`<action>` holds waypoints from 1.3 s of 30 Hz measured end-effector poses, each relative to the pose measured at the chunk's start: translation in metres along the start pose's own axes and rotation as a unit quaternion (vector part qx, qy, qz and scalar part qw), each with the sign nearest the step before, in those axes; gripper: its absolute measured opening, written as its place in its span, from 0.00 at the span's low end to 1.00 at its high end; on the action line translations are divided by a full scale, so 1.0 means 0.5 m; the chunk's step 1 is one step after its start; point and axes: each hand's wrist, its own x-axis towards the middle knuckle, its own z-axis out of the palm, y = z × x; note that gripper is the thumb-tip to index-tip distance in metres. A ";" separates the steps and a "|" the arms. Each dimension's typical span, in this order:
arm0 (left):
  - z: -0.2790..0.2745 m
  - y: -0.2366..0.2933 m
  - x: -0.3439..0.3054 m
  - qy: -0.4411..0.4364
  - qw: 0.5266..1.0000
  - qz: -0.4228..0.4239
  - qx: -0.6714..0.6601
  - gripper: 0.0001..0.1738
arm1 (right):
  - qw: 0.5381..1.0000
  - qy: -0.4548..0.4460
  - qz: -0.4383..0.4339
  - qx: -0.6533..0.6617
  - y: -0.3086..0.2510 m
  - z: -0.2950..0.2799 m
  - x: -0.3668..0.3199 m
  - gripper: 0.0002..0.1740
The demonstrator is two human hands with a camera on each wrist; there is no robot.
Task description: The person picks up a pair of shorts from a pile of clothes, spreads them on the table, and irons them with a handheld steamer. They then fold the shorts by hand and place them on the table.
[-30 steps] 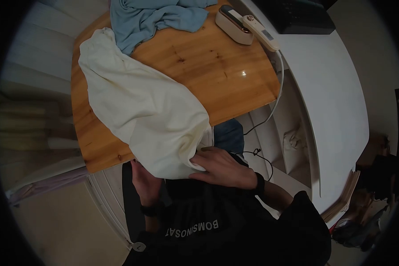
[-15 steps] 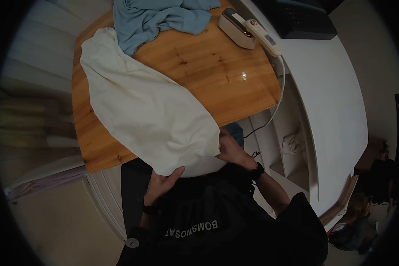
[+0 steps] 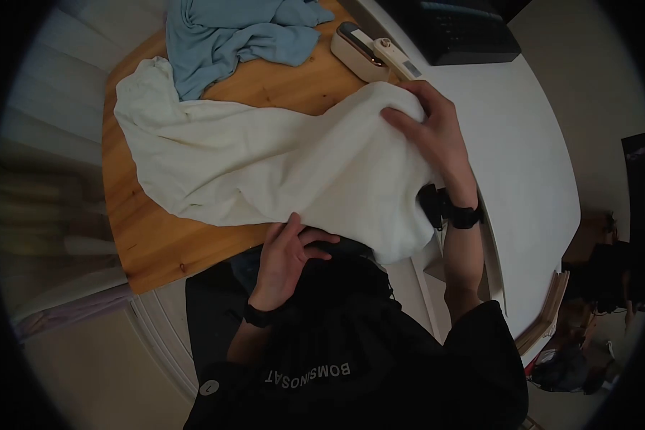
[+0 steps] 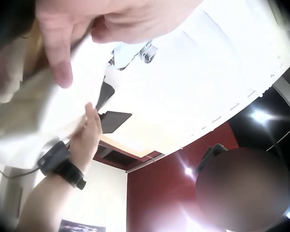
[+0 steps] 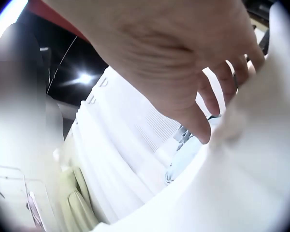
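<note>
A cream garment [image 3: 265, 158] with wrinkled folds spreads over the wooden table [image 3: 161, 251], its right end lifted and hanging past the table edge. My right hand [image 3: 437, 129] grips the upper right part of that cloth, thumb on the near face and fingers partly hidden behind. In the right wrist view the thumb [image 5: 198, 126] presses at the cloth's edge. At the front edge of the table my left hand [image 3: 283, 258] has its fingers spread, one digit touching the cloth's lower edge. The left wrist view shows a straight finger [image 4: 63, 67] lying against the cloth.
A blue garment [image 3: 244, 43] lies bunched at the table's far side. Behind the right hand stand a beige case [image 3: 358, 54] and a pale handheld device [image 3: 398, 57]. On the right runs a white counter [image 3: 523, 165] bearing a black box [image 3: 455, 32]. Curtains hang on the left.
My right hand has moved up and away from my body, lifting the garment's right end over the table edge. The left hand has shifted slightly forward, its fingers spreading.
</note>
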 end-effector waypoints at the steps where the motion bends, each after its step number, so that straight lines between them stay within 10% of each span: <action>1: -0.001 0.000 0.008 -0.005 1.000 0.003 0.000 0.19 | 0.999 0.017 -0.023 -0.043 0.027 0.010 0.022 0.21; 5: -0.006 0.018 0.023 0.099 0.991 0.078 0.038 0.17 | 0.939 0.148 -0.234 -0.205 0.078 0.050 -0.031 0.16; 12: -0.016 0.031 0.026 0.105 0.990 0.089 0.035 0.17 | 0.940 0.288 0.124 0.132 0.262 0.105 -0.307 0.14; 14: -0.016 0.033 0.030 0.095 0.991 0.086 0.047 0.17 | 0.894 0.171 0.310 0.274 0.290 0.118 -0.322 0.22; 19: -0.064 0.028 0.040 0.091 0.981 0.113 0.130 0.15 | 0.908 0.155 0.282 0.269 0.294 0.129 -0.283 0.24; 24: -0.084 0.053 0.028 0.184 0.962 0.177 0.099 0.14 | 0.963 0.266 -0.043 0.015 0.142 0.117 -0.307 0.10; 31: -0.085 0.051 0.024 0.176 0.968 0.137 0.116 0.14 | 0.993 -0.015 -0.096 0.070 0.008 0.213 -0.254 0.16; 34: -0.086 0.053 0.026 0.165 0.970 0.143 0.105 0.15 | 0.972 0.033 -0.193 0.129 -0.011 0.207 -0.249 0.18; 39: -0.123 0.037 0.034 0.176 0.970 0.133 0.099 0.18 | 0.917 0.253 0.039 0.306 0.082 0.145 -0.264 0.29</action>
